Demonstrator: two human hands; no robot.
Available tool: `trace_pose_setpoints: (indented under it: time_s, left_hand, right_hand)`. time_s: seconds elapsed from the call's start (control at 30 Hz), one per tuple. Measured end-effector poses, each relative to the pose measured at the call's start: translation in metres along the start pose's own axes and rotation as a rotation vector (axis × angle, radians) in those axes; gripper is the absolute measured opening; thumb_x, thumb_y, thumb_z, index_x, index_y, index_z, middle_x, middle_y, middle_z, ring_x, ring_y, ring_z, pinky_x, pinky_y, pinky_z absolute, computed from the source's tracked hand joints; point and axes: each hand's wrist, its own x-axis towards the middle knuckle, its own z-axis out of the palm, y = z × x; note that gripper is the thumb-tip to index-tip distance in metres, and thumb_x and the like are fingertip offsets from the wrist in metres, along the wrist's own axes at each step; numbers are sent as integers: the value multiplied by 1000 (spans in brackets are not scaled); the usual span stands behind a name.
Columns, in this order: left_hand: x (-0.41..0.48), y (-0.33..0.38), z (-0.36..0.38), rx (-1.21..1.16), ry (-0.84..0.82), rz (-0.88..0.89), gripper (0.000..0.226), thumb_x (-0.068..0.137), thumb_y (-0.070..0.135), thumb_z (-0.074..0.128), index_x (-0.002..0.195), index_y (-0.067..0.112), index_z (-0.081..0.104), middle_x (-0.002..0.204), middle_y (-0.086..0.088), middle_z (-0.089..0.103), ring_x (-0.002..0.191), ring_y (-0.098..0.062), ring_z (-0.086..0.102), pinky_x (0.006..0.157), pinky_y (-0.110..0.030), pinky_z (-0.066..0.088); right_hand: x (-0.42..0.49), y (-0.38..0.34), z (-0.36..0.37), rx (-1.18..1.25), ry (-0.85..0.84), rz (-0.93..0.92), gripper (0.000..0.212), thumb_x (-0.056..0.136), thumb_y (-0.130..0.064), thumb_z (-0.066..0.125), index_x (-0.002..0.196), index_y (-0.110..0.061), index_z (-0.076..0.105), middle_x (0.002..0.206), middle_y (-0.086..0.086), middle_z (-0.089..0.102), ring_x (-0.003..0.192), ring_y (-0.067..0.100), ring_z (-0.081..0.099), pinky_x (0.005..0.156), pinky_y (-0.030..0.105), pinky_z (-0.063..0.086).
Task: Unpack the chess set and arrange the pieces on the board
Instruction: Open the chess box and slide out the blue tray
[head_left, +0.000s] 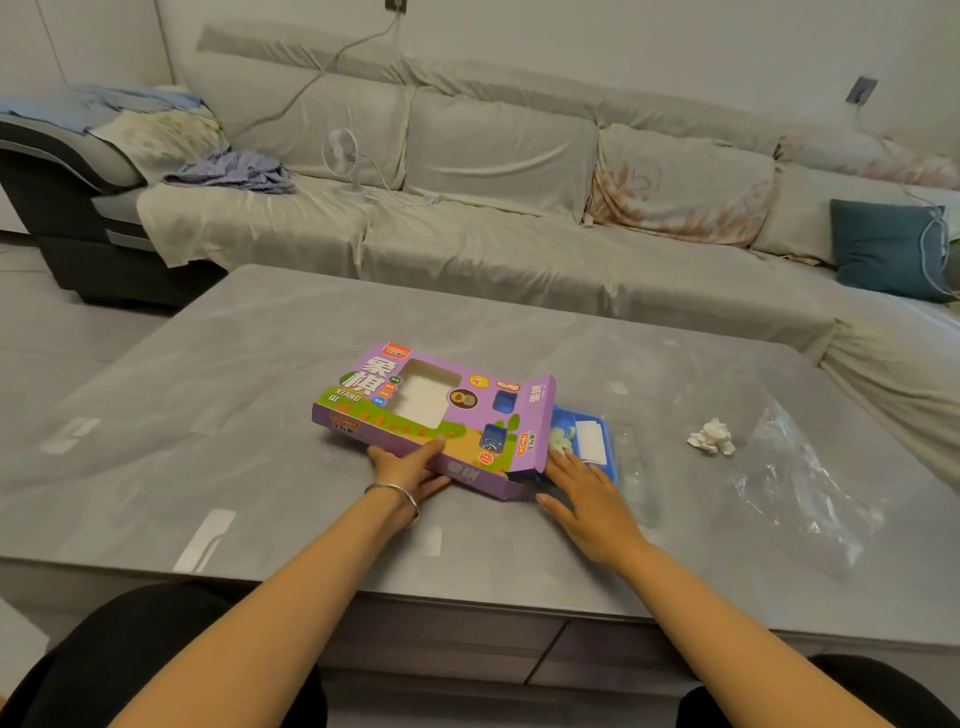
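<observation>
A purple chess-set box (415, 410) with a cut-out window lies on the grey table (260, 415). Its right end flap (535, 423) stands open. A blue plastic tray (602, 436) sticks partly out of that end, showing pale green round pieces (562, 439) and a white folded sheet (592, 440). My left hand (408, 470) grips the box's near long edge, thumb on top. My right hand (587, 499) lies at the open end with straight fingers touching the tray's near side. The rest of the tray is hidden inside the box.
A crumpled white tissue (711, 437) and a clear plastic bag (800, 488) lie on the table to the right. A grey sofa (493, 208) with a small white fan (343, 156) and a blue cushion (888, 249) runs behind the table.
</observation>
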Motion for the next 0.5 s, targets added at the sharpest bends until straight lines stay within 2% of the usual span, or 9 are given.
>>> trace_pose_setpoints:
  time_s: [0.13,0.23,0.3,0.4,0.5]
  left_hand:
    - [4,5,8,-5,50,105,52,82,6,67,110,17,25,115,-8,50,93,-29,59,48,-28,56]
    - [10,17,8,-34,114,162,57,84,9,65,126,15,27,113,-6,53,92,-26,57,51,-28,53]
    - [15,27,3,-51,188,208,61,86,13,64,134,12,27,119,-9,56,93,-22,55,57,-28,50]
    - [25,46,-5,-99,259,276,55,86,17,63,129,16,27,129,-11,53,96,-20,54,63,-32,49]
    - [28,57,-6,-108,232,308,58,87,17,63,131,16,25,131,-15,51,95,-21,55,59,-29,51]
  right_hand:
    - [0,2,-3,-3,72,-28,53,99,-34,40,147,-29,19,155,-11,17,144,13,13,115,28,16]
    - [-1,7,-3,11,100,-51,49,100,-29,41,146,-27,24,153,-8,22,144,13,17,113,27,19]
    - [-3,12,-1,-21,86,-63,47,100,-36,33,145,-28,25,153,-9,23,143,14,18,113,26,16]
    - [-6,17,2,-38,78,-73,68,84,-55,7,145,-31,22,153,-10,21,144,14,17,111,22,8]
    - [-6,16,-1,-3,54,-54,74,78,-61,6,145,-33,22,154,-12,18,144,12,14,113,24,9]
